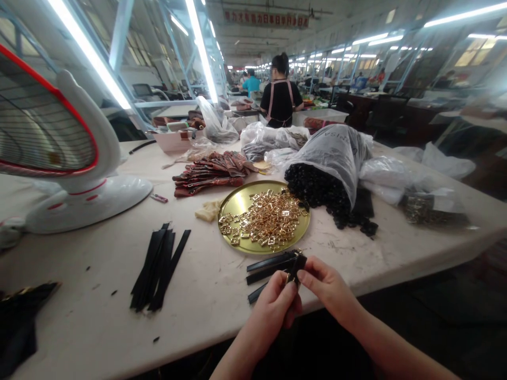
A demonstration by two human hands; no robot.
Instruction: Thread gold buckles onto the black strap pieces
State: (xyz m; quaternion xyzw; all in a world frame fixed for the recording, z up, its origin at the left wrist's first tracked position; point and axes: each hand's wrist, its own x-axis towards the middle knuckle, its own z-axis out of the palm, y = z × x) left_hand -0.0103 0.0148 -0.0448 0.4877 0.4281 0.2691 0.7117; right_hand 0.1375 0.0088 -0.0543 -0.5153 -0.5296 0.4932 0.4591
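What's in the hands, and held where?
A black strap: left hand grips its near part, right hand pinches it toward the far end; exact contact is partly hidden.

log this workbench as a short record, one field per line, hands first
left hand: holding a small black strip
right hand: fingers on the same strip
tray: round, gold-coloured, bearing many gold metal pieces
near hands: more black strips
left pile: black strips, overlapping
plastic bag: on its side, black pieces spilling out
fan: white, red-rimmed, far left
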